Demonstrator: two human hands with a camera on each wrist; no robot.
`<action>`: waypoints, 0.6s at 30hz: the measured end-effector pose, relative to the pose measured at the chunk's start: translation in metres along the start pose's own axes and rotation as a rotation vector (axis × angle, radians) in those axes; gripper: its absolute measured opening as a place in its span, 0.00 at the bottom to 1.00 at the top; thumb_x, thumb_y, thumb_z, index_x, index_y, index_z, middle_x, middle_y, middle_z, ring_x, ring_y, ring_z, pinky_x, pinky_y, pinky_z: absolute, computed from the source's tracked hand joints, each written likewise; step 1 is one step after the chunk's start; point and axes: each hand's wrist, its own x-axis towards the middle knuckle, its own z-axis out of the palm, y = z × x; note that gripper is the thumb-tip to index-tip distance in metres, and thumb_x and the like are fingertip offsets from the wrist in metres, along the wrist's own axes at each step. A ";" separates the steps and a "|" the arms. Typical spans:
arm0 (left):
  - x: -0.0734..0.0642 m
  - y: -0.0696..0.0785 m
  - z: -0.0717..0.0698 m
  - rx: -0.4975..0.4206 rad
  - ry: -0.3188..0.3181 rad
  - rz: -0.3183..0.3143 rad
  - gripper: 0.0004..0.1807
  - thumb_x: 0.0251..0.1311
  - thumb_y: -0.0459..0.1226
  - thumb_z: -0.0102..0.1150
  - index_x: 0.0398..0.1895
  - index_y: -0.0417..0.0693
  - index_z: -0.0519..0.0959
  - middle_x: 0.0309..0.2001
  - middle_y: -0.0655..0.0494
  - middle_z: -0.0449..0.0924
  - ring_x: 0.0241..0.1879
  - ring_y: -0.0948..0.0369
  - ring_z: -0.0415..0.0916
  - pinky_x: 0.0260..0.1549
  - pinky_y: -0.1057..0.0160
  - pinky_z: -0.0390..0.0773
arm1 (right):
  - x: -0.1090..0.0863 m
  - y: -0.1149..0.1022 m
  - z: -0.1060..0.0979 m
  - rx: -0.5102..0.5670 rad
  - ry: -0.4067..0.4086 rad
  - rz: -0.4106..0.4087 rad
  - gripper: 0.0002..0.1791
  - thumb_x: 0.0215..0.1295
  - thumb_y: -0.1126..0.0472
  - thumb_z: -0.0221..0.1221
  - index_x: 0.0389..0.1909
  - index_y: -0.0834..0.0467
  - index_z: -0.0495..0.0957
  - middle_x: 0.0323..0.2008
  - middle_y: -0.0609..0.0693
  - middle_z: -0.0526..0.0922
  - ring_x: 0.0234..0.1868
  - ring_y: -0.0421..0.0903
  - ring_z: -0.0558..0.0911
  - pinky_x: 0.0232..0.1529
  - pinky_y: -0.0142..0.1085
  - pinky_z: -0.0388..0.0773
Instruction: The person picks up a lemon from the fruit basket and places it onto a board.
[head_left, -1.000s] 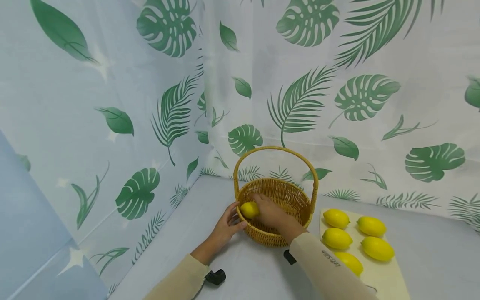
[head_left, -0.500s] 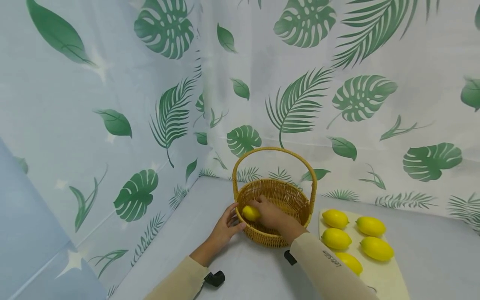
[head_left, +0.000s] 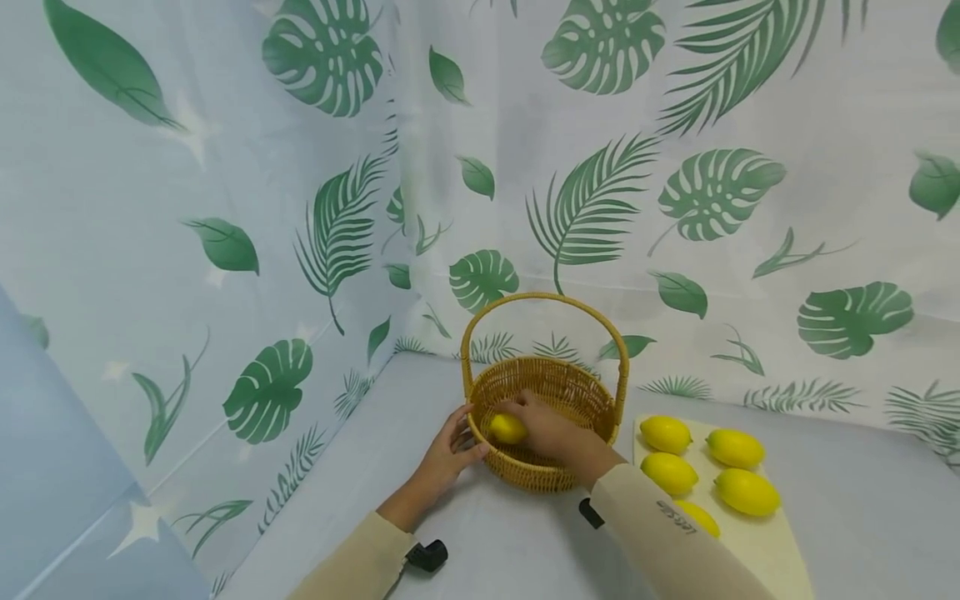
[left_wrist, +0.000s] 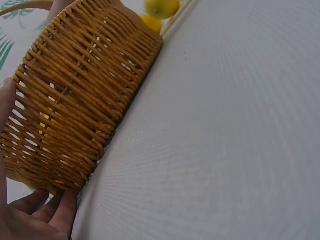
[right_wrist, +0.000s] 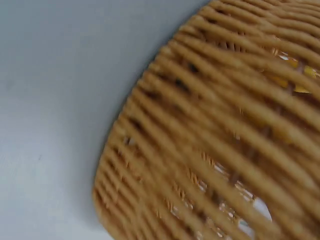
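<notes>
In the head view a round wicker basket point(head_left: 540, 479) with a tall arched handle stands on the table. My left hand point(head_left: 444, 458) holds its left side, thumb at the front of the rim and fingers round the side. The left wrist view shows those fingertips point(left_wrist: 62, 210) against the lower weave. My right hand point(head_left: 546, 427) reaches down inside the basket and grips a lemon point(head_left: 508, 428) at the left inner wall; its fingertips are hidden behind the lemon. Woven wall point(right_wrist: 200, 125) fills much of the right wrist view, with yellow showing through gaps, and hides that hand.
Right of the basket lies a cream board point(head_left: 757, 554) bearing several lemons point(head_left: 746, 492), one partly covered by my right sleeve. A leaf-printed curtain point(head_left: 585, 125) rises behind and to the left. The table point(head_left: 510, 550) is covered in pale cloth.
My right hand and the lemon have moved lower and a little to the right inside the basket. The left hand stays on the basket's side. The whole head view has shifted slightly.
</notes>
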 end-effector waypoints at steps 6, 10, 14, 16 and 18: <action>-0.004 0.008 0.001 0.009 -0.007 0.007 0.41 0.65 0.38 0.62 0.77 0.54 0.51 0.73 0.35 0.48 0.69 0.42 0.54 0.62 0.46 0.65 | -0.010 0.003 -0.007 -0.054 0.014 -0.017 0.33 0.64 0.71 0.60 0.68 0.46 0.70 0.53 0.52 0.68 0.47 0.48 0.74 0.49 0.45 0.75; -0.003 0.007 0.000 0.010 -0.009 0.003 0.43 0.65 0.37 0.62 0.78 0.52 0.49 0.74 0.37 0.48 0.70 0.43 0.54 0.62 0.46 0.64 | -0.016 0.004 -0.012 -0.078 0.005 -0.026 0.33 0.63 0.73 0.60 0.67 0.48 0.71 0.54 0.54 0.69 0.51 0.50 0.74 0.53 0.47 0.75; -0.003 0.006 0.001 0.022 0.000 -0.001 0.43 0.65 0.38 0.63 0.77 0.53 0.50 0.74 0.38 0.49 0.70 0.44 0.55 0.62 0.46 0.65 | -0.023 0.005 -0.017 -0.094 0.006 -0.020 0.33 0.62 0.74 0.60 0.67 0.47 0.71 0.57 0.54 0.70 0.57 0.52 0.72 0.58 0.49 0.72; -0.003 0.006 0.001 0.025 0.004 -0.002 0.43 0.64 0.38 0.63 0.77 0.54 0.50 0.73 0.38 0.50 0.69 0.44 0.55 0.62 0.46 0.65 | -0.026 0.006 -0.019 -0.104 0.008 -0.023 0.33 0.62 0.74 0.59 0.67 0.47 0.71 0.58 0.55 0.70 0.58 0.53 0.72 0.59 0.50 0.71; -0.003 0.006 0.002 0.027 0.006 -0.004 0.43 0.64 0.38 0.64 0.77 0.54 0.51 0.73 0.38 0.50 0.69 0.44 0.55 0.61 0.46 0.65 | -0.029 0.007 -0.020 -0.107 0.004 -0.026 0.33 0.62 0.75 0.58 0.66 0.47 0.71 0.59 0.56 0.70 0.59 0.54 0.71 0.58 0.50 0.71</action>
